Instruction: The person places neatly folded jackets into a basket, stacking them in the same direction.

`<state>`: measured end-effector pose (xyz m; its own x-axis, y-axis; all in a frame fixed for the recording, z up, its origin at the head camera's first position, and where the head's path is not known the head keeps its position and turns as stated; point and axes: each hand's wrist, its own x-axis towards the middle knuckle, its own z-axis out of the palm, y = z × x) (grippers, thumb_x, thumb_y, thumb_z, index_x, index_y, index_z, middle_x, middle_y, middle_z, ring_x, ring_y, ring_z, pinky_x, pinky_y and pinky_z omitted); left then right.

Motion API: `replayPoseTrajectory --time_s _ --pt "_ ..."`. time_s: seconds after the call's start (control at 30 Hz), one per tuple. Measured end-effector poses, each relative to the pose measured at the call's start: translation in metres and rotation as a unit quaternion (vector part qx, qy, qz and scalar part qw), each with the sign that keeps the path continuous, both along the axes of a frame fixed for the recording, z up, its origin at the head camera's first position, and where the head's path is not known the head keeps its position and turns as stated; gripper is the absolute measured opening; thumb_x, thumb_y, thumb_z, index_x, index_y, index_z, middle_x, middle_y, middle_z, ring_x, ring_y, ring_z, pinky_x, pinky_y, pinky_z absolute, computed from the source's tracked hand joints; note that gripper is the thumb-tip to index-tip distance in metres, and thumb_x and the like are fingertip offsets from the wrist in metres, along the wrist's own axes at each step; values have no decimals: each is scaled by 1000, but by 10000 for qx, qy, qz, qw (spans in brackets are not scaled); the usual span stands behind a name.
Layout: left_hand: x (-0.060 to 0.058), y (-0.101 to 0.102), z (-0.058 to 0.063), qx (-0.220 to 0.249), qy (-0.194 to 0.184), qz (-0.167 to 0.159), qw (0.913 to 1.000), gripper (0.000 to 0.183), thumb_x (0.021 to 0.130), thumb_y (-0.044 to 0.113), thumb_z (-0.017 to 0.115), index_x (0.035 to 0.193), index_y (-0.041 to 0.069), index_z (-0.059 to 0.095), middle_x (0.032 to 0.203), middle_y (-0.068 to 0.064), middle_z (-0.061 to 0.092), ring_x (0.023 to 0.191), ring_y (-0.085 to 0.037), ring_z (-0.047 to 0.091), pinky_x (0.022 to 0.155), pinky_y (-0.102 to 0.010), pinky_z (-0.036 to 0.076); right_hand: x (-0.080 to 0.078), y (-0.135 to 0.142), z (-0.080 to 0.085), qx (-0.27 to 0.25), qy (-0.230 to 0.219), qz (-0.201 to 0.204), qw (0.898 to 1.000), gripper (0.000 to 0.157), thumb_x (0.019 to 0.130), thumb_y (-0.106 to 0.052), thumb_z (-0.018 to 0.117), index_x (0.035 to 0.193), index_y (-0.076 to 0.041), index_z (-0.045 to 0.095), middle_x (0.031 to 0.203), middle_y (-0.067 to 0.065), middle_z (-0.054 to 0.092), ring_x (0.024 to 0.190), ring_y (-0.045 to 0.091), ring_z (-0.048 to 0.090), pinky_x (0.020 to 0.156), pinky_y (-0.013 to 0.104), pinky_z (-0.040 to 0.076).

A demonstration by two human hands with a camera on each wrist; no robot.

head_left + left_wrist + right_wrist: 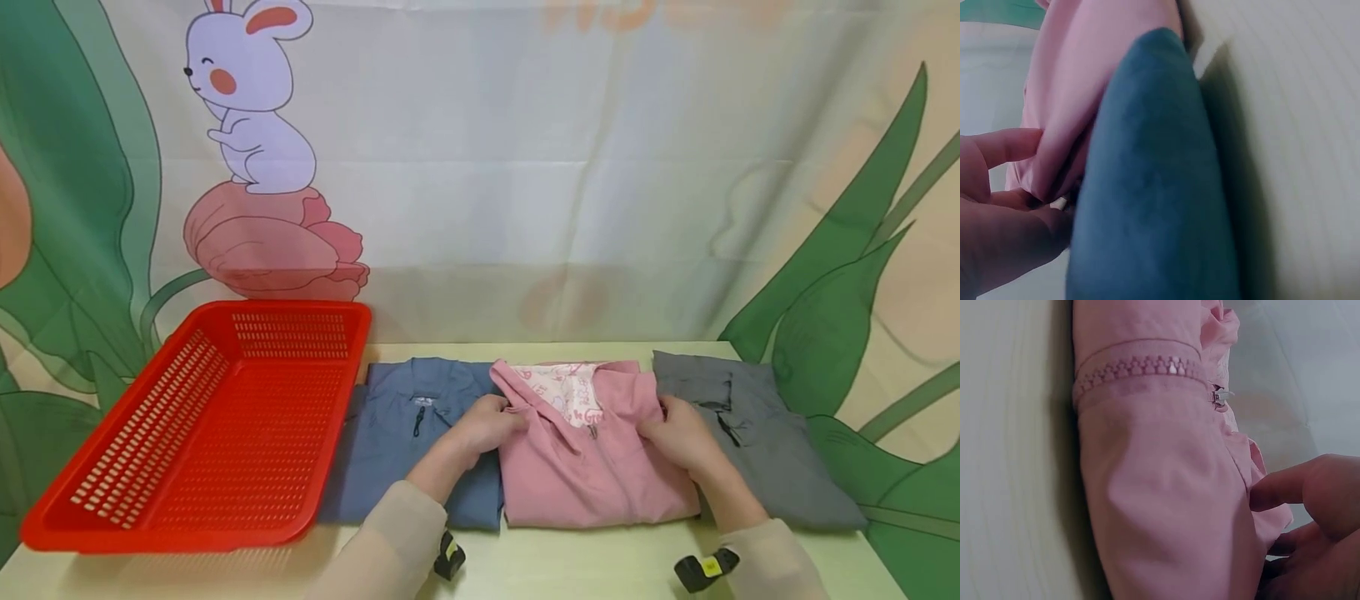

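A folded pink zip jacket [570, 483] with a white patterned lining lies on the table between two other folded garments. My left hand [489, 425] pinches its left edge near the collar; in the left wrist view the thumb and fingers [1019, 145] grip a fold of pink cloth. At the opposite edge my right hand [681, 433] pinches the jacket's side, and the right wrist view has its fingers [1279, 487] on the cloth, close to the zipper pull [1221, 396]. A folded blue garment [420, 458] lies under my left forearm.
A red plastic basket [247, 450] with perforated walls stands at the left, overlapping the blue garment's edge in the head view. To the right lies a folded grey garment [780, 458]. Behind the table [570, 567] hangs a printed curtain [480, 167].
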<state>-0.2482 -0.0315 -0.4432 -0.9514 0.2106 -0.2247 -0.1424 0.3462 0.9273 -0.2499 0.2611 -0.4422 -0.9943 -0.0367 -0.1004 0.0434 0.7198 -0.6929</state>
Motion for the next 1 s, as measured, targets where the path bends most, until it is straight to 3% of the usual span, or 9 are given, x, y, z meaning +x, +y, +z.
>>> replayPoseTrajectory --time_s 0.1,0.3,0.73,1.0 --pt "0 2 3 -133 104 -39 9998 43 91 7 64 129 -12 59 115 -16 62 102 -28 55 92 -43 48 1 -2 1 245 32 168 9996 66 92 -10 58 143 25 35 142 44 43 130 54 46 104 62 42" --pt "-1 5 7 -174 105 -159 9997 50 91 5 63 137 -12 54 128 -20 59 110 -30 55 102 -47 45 4 -8 2 348 141 321 9988 63 93 -8 56 146 20 35 143 41 45 133 52 44 107 62 39" --pt "-2 12 3 293 47 18 9996 60 88 -1 58 143 -16 42 137 -24 53 120 -32 50 110 -51 39 4 -8 1 573 158 204 9980 73 93 -13 61 150 19 29 149 41 38 137 55 38 108 63 38" --pt "-3 13 2 713 52 -66 9974 64 91 1 58 149 -13 37 147 -25 47 134 -34 44 116 -52 32 3 -4 2 -19 99 214 9997 75 95 -12 64 152 18 26 151 41 33 139 55 35 109 66 35"
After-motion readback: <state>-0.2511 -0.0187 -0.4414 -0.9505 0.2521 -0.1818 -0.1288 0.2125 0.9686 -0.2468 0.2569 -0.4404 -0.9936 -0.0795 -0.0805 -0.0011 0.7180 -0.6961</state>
